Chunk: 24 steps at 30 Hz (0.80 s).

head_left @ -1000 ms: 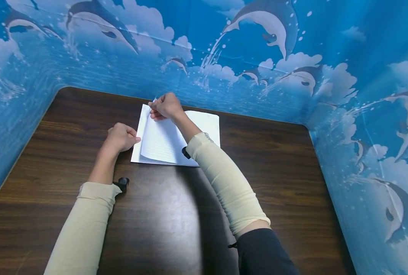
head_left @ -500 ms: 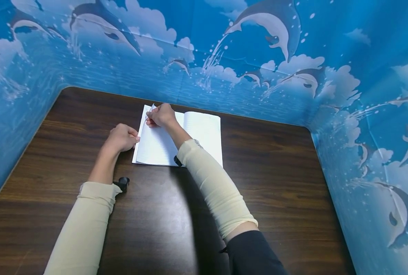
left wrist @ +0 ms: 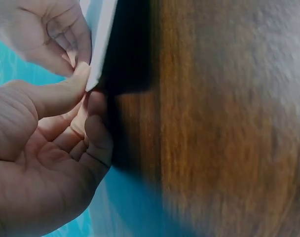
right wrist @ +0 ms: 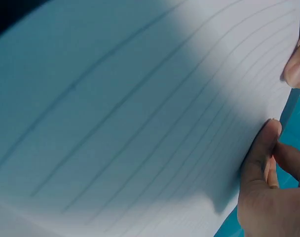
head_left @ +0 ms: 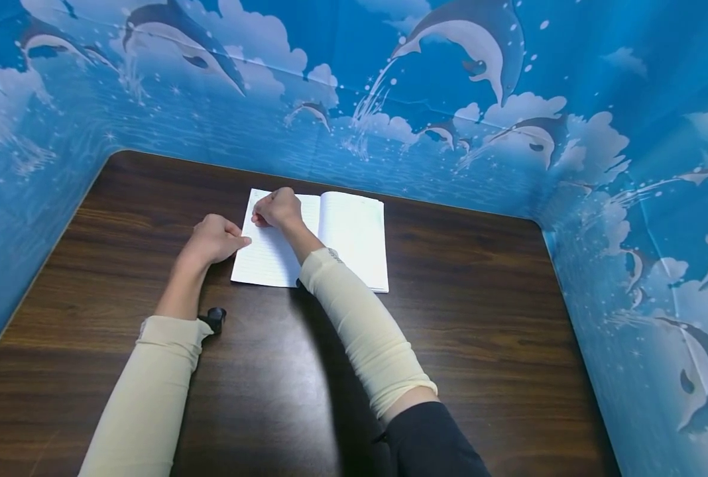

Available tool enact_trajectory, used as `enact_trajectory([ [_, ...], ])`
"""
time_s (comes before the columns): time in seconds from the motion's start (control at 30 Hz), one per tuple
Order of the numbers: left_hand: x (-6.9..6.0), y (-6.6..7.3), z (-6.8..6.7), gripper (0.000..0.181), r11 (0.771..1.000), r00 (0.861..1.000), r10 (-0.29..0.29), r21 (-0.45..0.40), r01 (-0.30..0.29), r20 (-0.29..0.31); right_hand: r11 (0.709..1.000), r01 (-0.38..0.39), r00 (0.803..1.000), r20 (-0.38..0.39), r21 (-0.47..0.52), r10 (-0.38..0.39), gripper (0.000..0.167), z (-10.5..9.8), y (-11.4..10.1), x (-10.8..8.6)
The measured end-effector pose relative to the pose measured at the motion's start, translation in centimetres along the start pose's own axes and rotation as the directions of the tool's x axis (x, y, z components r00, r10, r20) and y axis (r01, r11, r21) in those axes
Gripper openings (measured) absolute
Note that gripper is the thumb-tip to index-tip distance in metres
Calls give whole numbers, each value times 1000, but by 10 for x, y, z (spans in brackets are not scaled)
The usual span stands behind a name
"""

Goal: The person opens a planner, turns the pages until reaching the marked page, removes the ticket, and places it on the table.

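An open notebook with lined white pages (head_left: 354, 232) lies near the table's back edge. At its left edge, my left hand (head_left: 211, 240) pinches the notebook, the thumb on top and fingers beneath in the left wrist view, where the white edge (left wrist: 102, 44) shows. My right hand (head_left: 278, 207) is over the upper part of the left page, fingers curled. In the right wrist view that hand (right wrist: 271, 187) has thumb and finger at the edge of the lined page (right wrist: 140, 108), close to my left thumb. The right hand and forearm hide part of the left page.
The dark wood table (head_left: 479, 318) extends to both sides and in front of the notebook. A blue curtain with dolphins (head_left: 342, 86) hangs behind the table and along both its sides.
My right hand has moved down and slightly left, and the lifted left page has come down flat over the left side. My left hand has stayed at the notebook's left edge, its thumb now over it.
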<state>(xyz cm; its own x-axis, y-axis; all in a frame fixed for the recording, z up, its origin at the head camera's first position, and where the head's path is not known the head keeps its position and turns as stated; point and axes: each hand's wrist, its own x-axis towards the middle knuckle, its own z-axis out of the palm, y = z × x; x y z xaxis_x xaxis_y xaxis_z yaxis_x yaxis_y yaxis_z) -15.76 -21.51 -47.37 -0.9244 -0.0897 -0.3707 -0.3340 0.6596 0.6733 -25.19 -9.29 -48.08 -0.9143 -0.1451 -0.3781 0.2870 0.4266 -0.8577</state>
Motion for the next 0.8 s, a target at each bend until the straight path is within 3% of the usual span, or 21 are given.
enact_trajectory([
  [0.13, -1, 2, 0, 34, 1000, 1000, -8, 16, 8, 10, 1000, 9, 1000, 11, -20, -8, 13, -1, -2, -2],
  [0.23, -1, 3, 1, 34, 1000, 1000, -21, 20, 21, 5, 994, 33, 999, 17, -105, -31, 14, -3, -3, -5],
  [0.37, 0, 5, 3, 33, 999, 999, -40, 9, 40, -5, 956, 89, 996, 41, -279, -81, 13, -12, -2, -10],
  [0.47, 0, 5, 4, 33, 998, 998, -56, 7, 56, -8, 932, 111, 993, 75, -344, -91, 15, -22, -1, -11],
  [0.8, 2, 5, 6, 32, 996, 996, -83, 15, 83, -12, 961, 75, 991, 124, -265, -43, 26, -79, -8, -1],
])
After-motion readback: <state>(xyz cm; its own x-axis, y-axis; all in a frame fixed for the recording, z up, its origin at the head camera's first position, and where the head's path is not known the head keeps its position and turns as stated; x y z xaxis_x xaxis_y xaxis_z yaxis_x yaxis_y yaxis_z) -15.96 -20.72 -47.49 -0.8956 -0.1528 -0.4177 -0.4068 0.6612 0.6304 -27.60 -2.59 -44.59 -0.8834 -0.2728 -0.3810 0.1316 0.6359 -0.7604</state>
